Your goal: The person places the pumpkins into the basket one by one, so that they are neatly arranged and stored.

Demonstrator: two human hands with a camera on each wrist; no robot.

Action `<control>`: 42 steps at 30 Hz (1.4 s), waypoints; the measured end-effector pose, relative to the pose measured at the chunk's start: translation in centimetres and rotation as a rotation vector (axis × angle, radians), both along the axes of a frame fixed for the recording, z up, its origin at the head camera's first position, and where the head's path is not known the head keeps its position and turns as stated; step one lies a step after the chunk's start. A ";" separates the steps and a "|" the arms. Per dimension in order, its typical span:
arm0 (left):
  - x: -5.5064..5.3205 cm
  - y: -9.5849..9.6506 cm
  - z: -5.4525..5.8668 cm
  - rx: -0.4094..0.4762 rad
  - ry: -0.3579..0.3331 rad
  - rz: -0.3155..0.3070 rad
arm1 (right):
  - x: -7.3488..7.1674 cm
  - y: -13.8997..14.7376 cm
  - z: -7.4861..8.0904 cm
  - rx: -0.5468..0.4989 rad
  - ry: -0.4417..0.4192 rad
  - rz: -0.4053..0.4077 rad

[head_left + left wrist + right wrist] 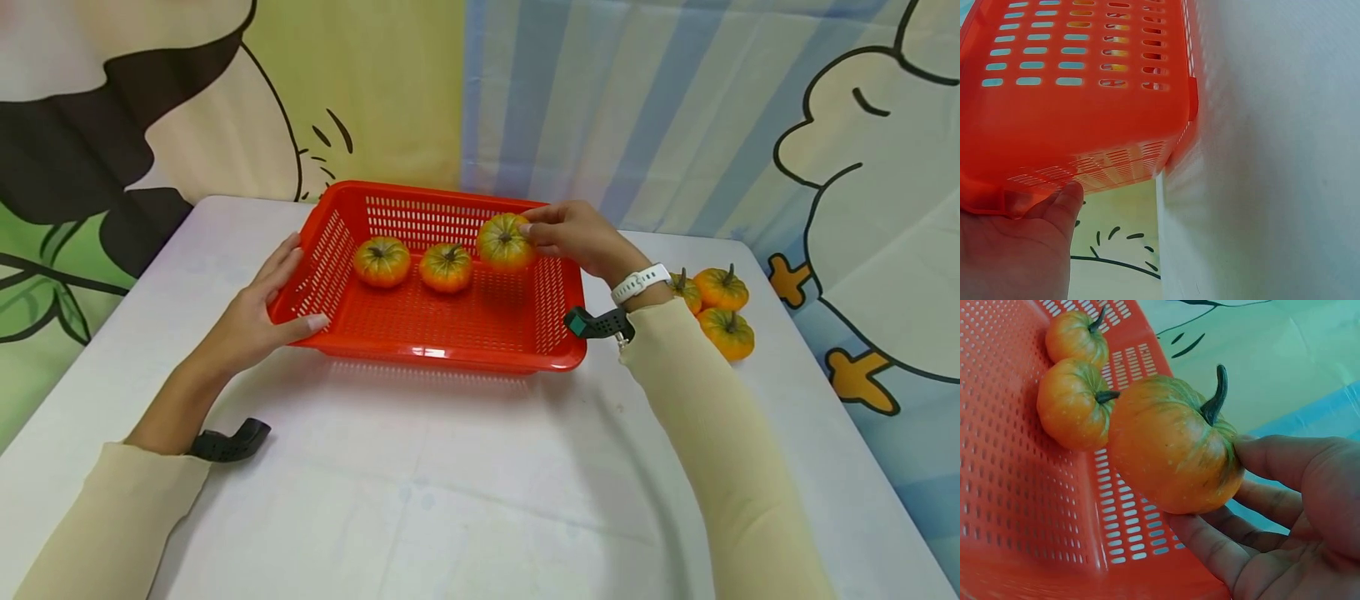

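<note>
A red plastic basket (431, 352) with slotted sides stands on the table, two small orange-and-green pumpkins (382, 262) lying side by side in it. My right hand (573, 237) holds a third pumpkin (506, 242) over the right part of the basket. In the right wrist view the thumb is near the stem of this pumpkin (1172, 447) and the fingers are underneath. At the basket's left end, my left hand (258, 312) grips the rim, thumb on the near side and fingers along the outside. The left wrist view shows fingertips (1071, 192) under the rim.
Three more pumpkins (726, 333) sit together on the white table (420, 500) to the right, partly behind the right forearm. A printed cloth backdrop (555, 100) hangs along the table's far edge. Both wrists wear dark straps (231, 442).
</note>
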State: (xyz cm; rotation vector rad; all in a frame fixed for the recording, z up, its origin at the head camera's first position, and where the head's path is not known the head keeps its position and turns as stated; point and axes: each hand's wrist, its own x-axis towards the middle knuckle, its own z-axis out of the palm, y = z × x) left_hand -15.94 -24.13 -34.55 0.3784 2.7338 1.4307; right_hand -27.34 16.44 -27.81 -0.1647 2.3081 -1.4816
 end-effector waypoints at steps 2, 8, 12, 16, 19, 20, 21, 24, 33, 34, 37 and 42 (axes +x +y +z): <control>0.0 0.1 0.1 0.000 0.001 0.000 | -0.1 0.0 0.1 -0.002 -0.006 0.001; 0.0 0.1 0.1 -0.009 0.002 0.004 | -0.7 -0.1 0.1 0.021 0.005 0.017; -0.1 0.0 0.0 -0.011 -0.001 0.006 | -1.0 -0.4 0.1 0.052 0.010 0.038; -0.2 -0.1 -0.1 -0.008 -0.004 0.002 | -1.0 -0.5 0.0 0.077 0.010 0.044; -0.2 -0.1 -0.1 -0.005 -0.006 0.004 | -1.0 -0.7 0.1 0.079 0.013 0.056; -0.1 -0.1 0.0 -0.006 -0.006 0.005 | -1.0 -0.8 0.1 0.082 0.013 0.062; -0.1 -0.1 0.0 -0.006 -0.008 0.007 | -1.1 -0.8 0.1 0.082 0.013 0.067; -0.1 -0.2 -0.1 -0.001 -0.008 0.005 | -1.1 -1.0 0.1 0.101 0.013 0.078; 0.1 0.0 0.0 0.010 -0.001 -0.004 | -1.2 -1.4 0.0 0.174 0.006 0.093; 0.1 0.0 0.0 0.011 0.000 -0.004 | -1.1 -1.5 0.1 0.179 0.012 0.093; 0.1 0.0 0.0 0.013 0.003 -0.006 | -1.0 -1.7 0.1 0.197 0.027 0.104; 0.0 0.0 -0.1 0.006 0.006 -0.004 | -1.1 -2.0 -0.1 0.225 0.044 0.117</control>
